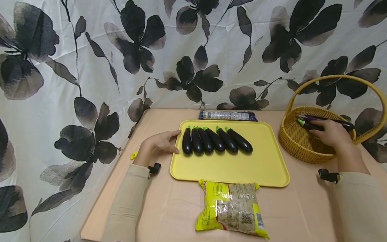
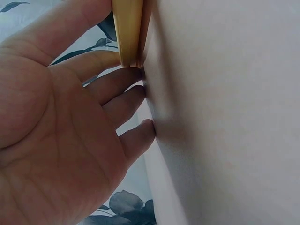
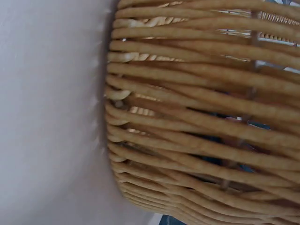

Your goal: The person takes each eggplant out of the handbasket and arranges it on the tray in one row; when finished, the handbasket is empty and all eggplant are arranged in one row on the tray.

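Several dark eggplants (image 1: 217, 140) with green stem ends lie side by side on a yellow tray (image 1: 260, 168). My left hand (image 1: 161, 143) rests at the tray's left edge, its thumb and index finger touching the rim; in the left wrist view the other fingertips (image 2: 137, 136) meet the tabletop. Inside a wicker basket (image 1: 302, 151) at the right, my right hand (image 1: 334, 134) grips an eggplant (image 1: 309, 125) with a green stem end. Another long dark eggplant (image 1: 346, 125) lies just behind it. The right wrist view shows only the basket's woven side (image 3: 201, 103), the hand being hidden.
A yellow and clear printed bag (image 1: 232, 208) lies in front of the tray. Behind the tray is a long dark blue package (image 1: 228, 115). The basket's tall handle (image 1: 341, 76) arches over it. A floral cloth (image 1: 181, 43) hangs behind the table (image 1: 169, 208).
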A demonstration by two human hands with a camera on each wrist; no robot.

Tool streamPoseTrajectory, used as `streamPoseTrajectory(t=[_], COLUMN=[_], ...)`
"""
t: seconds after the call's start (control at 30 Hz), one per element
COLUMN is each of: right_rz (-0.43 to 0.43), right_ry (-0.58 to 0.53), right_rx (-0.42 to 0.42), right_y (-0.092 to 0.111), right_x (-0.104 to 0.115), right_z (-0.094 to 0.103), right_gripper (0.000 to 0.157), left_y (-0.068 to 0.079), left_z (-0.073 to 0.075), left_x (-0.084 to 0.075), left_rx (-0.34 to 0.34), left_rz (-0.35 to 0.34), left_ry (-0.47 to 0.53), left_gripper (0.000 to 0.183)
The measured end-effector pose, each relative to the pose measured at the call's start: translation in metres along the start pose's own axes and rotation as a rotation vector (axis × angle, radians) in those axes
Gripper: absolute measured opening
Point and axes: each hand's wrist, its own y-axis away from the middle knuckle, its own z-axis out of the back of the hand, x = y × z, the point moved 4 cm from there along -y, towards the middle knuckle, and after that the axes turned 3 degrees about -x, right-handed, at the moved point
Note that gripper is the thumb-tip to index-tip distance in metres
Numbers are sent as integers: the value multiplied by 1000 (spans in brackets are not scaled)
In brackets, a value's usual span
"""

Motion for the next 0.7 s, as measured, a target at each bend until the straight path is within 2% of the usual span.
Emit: streamPoseTrajectory(t=[0.33,0.53,0.7], right_rz=[-23,-13,-9], right_ry=[10,21,28], right_rx=[52,52,127], right_y=[-2,-3,-4], right_x=[-5,-4,-3], right_z=[-2,-1,-4], right_gripper=[62,48,46], left_y=[-1,-1,-1], left_z=[1,1,1], left_x=[0,0,0], left_rx=[2,3,3], left_rz=[-2,3,-3], left_ry=[-4,-1,4], left_gripper=[115,116,116])
